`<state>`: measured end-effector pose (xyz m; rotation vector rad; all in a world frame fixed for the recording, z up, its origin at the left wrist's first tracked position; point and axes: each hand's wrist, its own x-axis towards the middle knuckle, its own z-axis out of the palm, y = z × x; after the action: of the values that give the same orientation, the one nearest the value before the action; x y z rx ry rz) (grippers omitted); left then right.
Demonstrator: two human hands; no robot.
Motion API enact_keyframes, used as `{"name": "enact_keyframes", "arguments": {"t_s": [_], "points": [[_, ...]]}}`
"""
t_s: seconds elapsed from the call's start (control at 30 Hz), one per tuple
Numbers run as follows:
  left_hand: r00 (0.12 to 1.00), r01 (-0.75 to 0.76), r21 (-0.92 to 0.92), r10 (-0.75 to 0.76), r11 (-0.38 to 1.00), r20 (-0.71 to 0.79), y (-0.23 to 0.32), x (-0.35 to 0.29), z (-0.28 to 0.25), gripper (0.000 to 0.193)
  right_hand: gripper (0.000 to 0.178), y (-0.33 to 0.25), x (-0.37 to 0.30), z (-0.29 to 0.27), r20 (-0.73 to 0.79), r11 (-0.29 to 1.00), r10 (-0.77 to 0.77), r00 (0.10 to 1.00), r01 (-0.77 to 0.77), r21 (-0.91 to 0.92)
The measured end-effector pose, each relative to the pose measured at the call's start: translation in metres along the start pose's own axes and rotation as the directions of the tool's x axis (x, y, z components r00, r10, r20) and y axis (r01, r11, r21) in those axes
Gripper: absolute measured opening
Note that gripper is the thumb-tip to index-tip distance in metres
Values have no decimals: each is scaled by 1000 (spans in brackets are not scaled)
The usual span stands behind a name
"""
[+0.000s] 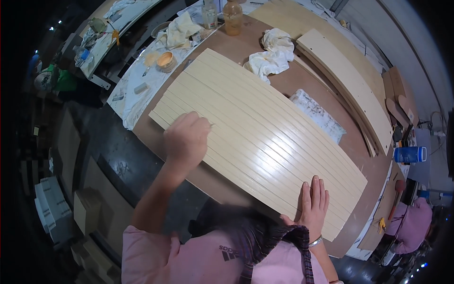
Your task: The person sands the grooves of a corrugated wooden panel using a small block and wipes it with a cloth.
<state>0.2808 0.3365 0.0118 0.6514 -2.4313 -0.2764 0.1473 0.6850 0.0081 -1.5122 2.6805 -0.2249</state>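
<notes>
A cream-coloured panel with long parallel grooves lies slantwise across the brown-topped table, with a bright glare on its surface. My left hand is closed in a fist over the panel's left near edge. A tiny thin tip pokes out by its fingers, but what they hold is hidden. On the panel's near right part rests my right hand, palm down, fingers stretched out, a silvery band round its wrist.
Beyond the panel are crumpled white cloths, a paint-smeared block and curved cream boards. A tub of orange paste stands at left, an amber bottle farther back. A blue container is at right. Other people are at both sides.
</notes>
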Motion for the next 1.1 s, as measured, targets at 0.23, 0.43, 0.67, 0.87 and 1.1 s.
{"name": "enact_keyframes", "arguments": {"t_s": [0.23,0.43,0.67,0.87,1.1], "points": [[999,44,27,-45,999,7,-8,-2,-2,9,103,-3,2,-4,9,1000,-3,1000,2,28],[997,76,11,-76,997,-10,-4,0,-2,9,104,-1,2,-3,-17,999,-21,1000,22,26],[994,101,-46,-103,994,-45,-9,8,5,10,103,-2,2,-4,-17,999,-22,1000,22,23],[996,76,-54,-78,996,-38,-6,25,20,8,103,0,2,-3,-19,1000,-16,1000,17,26],[996,93,-42,-93,995,3,-6,25,23,6,103,-3,3,-5,-3,1000,-4,1000,4,22]]}}
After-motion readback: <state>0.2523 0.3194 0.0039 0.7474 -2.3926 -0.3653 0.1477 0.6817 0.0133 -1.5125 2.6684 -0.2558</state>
